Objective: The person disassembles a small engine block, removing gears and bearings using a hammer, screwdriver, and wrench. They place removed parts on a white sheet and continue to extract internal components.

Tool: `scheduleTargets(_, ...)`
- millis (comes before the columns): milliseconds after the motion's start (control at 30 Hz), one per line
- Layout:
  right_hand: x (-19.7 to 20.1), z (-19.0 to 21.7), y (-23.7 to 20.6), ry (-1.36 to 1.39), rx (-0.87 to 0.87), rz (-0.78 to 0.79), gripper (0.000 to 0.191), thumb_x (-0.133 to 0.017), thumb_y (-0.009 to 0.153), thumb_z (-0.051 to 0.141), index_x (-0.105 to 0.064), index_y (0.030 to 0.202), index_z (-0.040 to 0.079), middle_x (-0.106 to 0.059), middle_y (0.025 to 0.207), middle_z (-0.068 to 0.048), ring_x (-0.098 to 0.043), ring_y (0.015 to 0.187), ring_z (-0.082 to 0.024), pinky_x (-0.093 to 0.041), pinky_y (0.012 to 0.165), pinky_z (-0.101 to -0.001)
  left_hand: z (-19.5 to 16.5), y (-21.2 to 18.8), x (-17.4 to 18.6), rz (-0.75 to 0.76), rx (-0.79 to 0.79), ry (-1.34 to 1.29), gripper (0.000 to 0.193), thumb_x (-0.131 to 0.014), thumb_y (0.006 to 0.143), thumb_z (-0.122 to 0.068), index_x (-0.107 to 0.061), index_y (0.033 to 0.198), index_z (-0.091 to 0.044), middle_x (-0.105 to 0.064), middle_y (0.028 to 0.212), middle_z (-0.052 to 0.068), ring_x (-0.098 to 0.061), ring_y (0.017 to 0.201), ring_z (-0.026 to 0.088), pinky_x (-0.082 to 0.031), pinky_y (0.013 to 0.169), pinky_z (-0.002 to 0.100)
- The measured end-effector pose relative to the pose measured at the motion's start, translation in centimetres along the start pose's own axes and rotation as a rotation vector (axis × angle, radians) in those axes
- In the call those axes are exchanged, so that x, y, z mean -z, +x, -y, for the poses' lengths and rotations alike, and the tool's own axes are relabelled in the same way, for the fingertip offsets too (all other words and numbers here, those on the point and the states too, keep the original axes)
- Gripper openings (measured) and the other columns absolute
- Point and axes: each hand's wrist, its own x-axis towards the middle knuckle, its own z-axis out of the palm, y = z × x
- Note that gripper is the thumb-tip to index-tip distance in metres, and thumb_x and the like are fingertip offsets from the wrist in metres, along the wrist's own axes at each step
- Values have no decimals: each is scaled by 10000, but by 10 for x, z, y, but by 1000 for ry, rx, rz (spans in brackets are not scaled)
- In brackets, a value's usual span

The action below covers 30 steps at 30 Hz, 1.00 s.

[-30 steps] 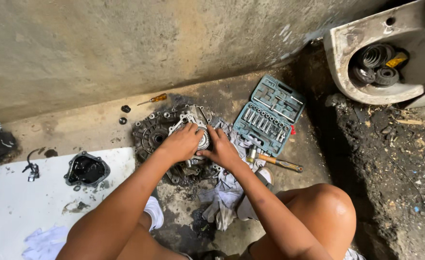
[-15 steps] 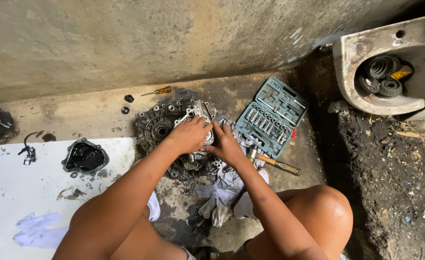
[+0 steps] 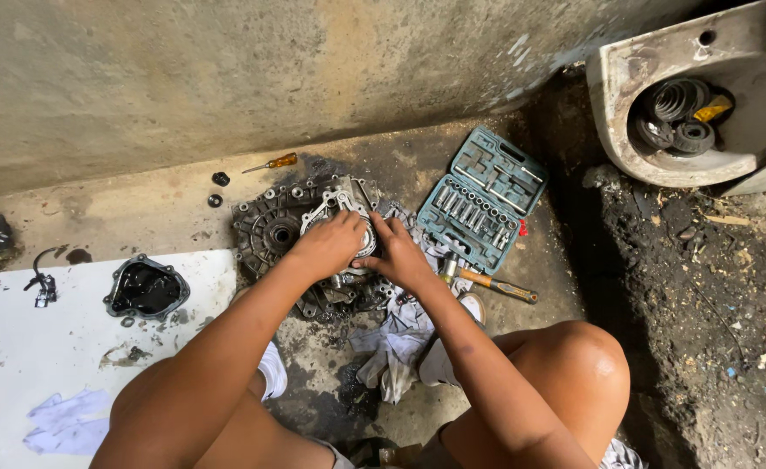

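A greasy metal gearbox casing [image 3: 270,227] lies on the concrete floor in front of me. On top of it sits a lighter silver housing part [image 3: 341,207]. My left hand [image 3: 329,243] rests over that silver part, fingers curled on it. My right hand [image 3: 396,252] presses against its right side, fingers spread on the metal. Both hands touch the same part, and what lies under my palms is hidden. My knees and forearms fill the lower part of the view.
An open teal socket set case [image 3: 483,201] lies to the right, with a wooden-handled hammer [image 3: 496,285] below it. Grey rags [image 3: 396,339], a black cover [image 3: 146,288] on a white sheet [image 3: 18,347], a small screwdriver [image 3: 270,162], and a white basin [image 3: 626,122] with coiled parts surround me.
The view has shifted slightly. My hands stay on the silver part, with small changes in finger position.
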Motion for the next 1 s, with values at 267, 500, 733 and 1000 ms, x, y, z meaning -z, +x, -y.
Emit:
scheduleTargets(267, 4, 0, -2, 12, 35, -18, 983, -875, 744, 331, -392, 1561, 79, -564, 1200, -199, -627, 1080, -378, -523, 911, -437, 0, 4, 9, -70, -52, -40, 437, -671, 828, -231, -598, 1188, 6, -610, 1192, 217, -597, 1129, 363, -524, 910, 466)
scheduleTargets(500, 10, 6, -2, 27, -24, 31, 990, -885, 735, 370, -391, 1552, 108, -566, 1186, -195, -629, 1083, -371, -515, 917, -437, 0, 7, 10, 205, 136, 11, 406, -564, 1073, -355, -597, 1229, 18, -637, 1252, 210, -611, 1225, 344, -544, 999, 453)
scheduleTargets(733, 9, 3, -1, 14, -8, 34, 998, -884, 740, 356, -376, 1564, 111, -568, 1233, -197, -632, 1085, -373, -518, 912, -443, -1, 4, 19, 201, 64, -66, 549, -700, 795, -249, -546, 1243, 28, -550, 1306, 239, -563, 1227, 359, -527, 939, 472)
scheduleTargets(1000, 9, 1, 0, -29, -14, 30, 997, -883, 724, 352, -391, 1562, 129, -580, 1209, -199, -634, 1080, -377, -520, 911, -447, 0, 2, 18, 93, 12, -58, 501, -677, 808, -244, -591, 1205, 49, -556, 1288, 227, -586, 1214, 367, -554, 925, 461)
